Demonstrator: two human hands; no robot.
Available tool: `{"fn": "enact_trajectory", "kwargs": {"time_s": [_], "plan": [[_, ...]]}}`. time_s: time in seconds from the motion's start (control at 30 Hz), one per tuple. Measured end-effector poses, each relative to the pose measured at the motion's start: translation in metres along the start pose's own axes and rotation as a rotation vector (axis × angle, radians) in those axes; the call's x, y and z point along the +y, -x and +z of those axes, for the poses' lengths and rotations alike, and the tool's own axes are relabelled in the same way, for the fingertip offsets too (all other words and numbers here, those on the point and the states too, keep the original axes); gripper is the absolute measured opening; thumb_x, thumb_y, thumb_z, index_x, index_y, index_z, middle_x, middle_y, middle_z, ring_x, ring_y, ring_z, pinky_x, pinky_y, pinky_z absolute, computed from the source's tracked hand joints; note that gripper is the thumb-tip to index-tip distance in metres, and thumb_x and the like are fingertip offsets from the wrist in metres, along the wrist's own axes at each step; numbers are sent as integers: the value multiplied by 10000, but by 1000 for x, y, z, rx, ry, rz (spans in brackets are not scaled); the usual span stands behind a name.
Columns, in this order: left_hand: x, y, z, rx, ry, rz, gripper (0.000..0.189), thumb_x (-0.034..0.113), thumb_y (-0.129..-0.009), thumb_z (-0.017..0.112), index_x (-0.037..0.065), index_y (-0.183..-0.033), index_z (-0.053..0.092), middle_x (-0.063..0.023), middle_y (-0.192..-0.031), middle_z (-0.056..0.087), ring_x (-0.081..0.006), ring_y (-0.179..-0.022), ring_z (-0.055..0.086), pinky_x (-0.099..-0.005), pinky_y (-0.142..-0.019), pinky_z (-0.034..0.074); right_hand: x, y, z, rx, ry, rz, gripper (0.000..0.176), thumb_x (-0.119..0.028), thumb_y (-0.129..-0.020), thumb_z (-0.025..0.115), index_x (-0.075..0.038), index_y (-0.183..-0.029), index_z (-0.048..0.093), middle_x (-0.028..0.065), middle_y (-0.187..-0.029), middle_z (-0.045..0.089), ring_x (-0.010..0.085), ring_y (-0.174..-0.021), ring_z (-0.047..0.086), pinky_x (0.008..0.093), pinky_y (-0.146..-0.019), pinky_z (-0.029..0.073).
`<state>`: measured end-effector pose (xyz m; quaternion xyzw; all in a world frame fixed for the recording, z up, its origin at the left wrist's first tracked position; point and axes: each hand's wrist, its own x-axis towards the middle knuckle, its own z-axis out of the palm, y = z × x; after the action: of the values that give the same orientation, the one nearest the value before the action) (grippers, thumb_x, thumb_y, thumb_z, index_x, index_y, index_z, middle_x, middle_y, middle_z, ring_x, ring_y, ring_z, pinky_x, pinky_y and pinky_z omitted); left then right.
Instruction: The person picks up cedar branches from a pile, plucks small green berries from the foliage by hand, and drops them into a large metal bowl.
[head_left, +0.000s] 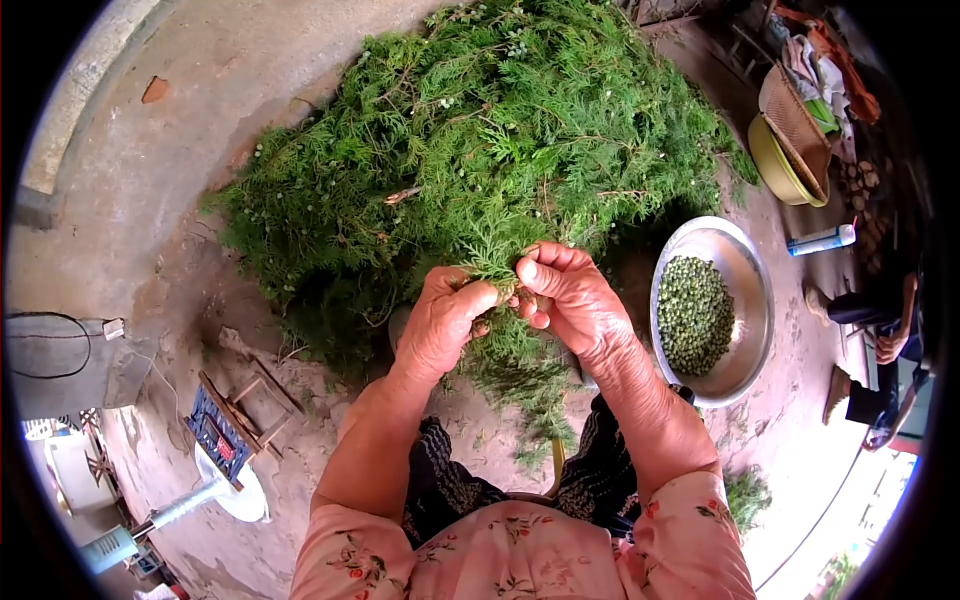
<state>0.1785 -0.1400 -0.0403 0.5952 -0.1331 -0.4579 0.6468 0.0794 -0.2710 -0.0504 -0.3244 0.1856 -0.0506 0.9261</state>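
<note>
My left hand (448, 315) is closed around an evergreen sprig (520, 358) with flat, scaly leaves, held above my lap. Part of the sprig shows above my fingers, and more green hangs down below them. Close beside it, my right hand (572, 300) has thumb and forefinger pinched together at the sprig; what lies between those fingertips is too small to make out. A large heap of cut evergreen branches (520, 130), dotted with small pale green cones, spreads over the floor in front of me. To my right stands a metal basin (745, 345) holding many small green cones (695, 315).
A yellow-green basin (770, 165) with a woven basket (795, 130) leans at the far right, near a blue-and-white can (822, 240). Another person (885, 345) sits at the right edge. On the left are a small wooden stool (265, 405) and a fan (235, 490).
</note>
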Motion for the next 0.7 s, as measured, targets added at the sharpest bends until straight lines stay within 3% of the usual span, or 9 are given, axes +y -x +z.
{"fn": "enact_trajectory", "kwargs": {"time_s": [0.13, 0.17, 0.2, 0.33, 0.4, 0.43, 0.5, 0.6, 0.7], "plan": [[2, 0, 1, -5, 107, 73, 206, 250, -740, 598, 52, -712, 649, 18, -598, 570, -46, -489, 451, -193, -425, 312, -3, 3, -3, 10, -118, -42, 174, -198, -828, 616, -27, -834, 587, 34, -652, 579, 107, -531, 549, 216, -422, 394], [8, -1, 3, 103, 163, -33, 209, 243, -742, 594, 43, -704, 639, 7, -596, 572, -48, -439, 434, -189, -406, 307, -15, 6, -1, 178, 193, -118, 193, -228, -842, 595, -35, -842, 582, 44, -663, 586, 108, -531, 548, 226, -441, 431], [4, -4, -5, 39, 203, 55, 204, 233, -749, 589, 37, -714, 632, -7, -631, 588, -48, -391, 406, -188, -372, 287, -28, 12, 6, 420, 434, -198, 180, -221, -854, 579, -41, -850, 579, 60, -667, 594, 117, -542, 559, 236, -492, 482], [7, -8, -17, 102, 456, 101, 177, 203, -784, 572, 37, -737, 612, -12, -640, 582, -37, -371, 404, -177, -321, 302, -65, 33, -96, 605, 573, -564, 178, -31, -821, 510, 31, -979, 565, 123, -834, 611, 197, -703, 615, 260, -649, 527], [7, -10, -25, 98, 543, 150, 179, 204, -801, 565, 35, -754, 598, -13, -661, 581, -40, -367, 406, -171, -316, 308, -83, 63, -157, 843, 791, -539, 263, -47, -781, 532, 55, -1018, 581, 108, -914, 608, 154, -724, 589, 265, -643, 505], [8, -11, -31, 61, 573, 128, 168, 207, -809, 564, 46, -763, 586, -20, -689, 586, -45, -367, 411, -179, -325, 328, -94, 82, -202, 983, 1310, -453, 343, -115, -748, 560, 54, -1046, 578, 121, -973, 614, 186, -776, 591, 302, -724, 487], [12, -11, -33, 116, 659, 89, 145, 207, -819, 549, 65, -805, 573, -20, -692, 574, -76, -356, 411, -216, -360, 373, -93, 103, -240, 1289, 1799, -370, 397, -176, -743, 575, 38, -1077, 568, 195, -1031, 607, 296, -975, 571, 353, -883, 407], [17, -13, -32, 264, 675, 92, 170, 225, -848, 495, 65, -830, 550, -11, -693, 555, -98, -319, 371, -254, -398, 404, -90, 100, -235, 1168, 1683, -459, 396, -115, -714, 607, 3, -1089, 569, 204, -1004, 611, 324, -928, 589, 360, -857, 429], [14, -15, -44, 69, 724, 106, 185, 228, -873, 444, 61, -841, 519, -1, -698, 556, -95, -285, 332, -266, -402, 396, -69, 69, -194, 633, 1451, -305, 458, -66, -702, 601, -32, -1154, 537, 157, -1060, 610, 257, -948, 596, 328, -844, 456]]}}
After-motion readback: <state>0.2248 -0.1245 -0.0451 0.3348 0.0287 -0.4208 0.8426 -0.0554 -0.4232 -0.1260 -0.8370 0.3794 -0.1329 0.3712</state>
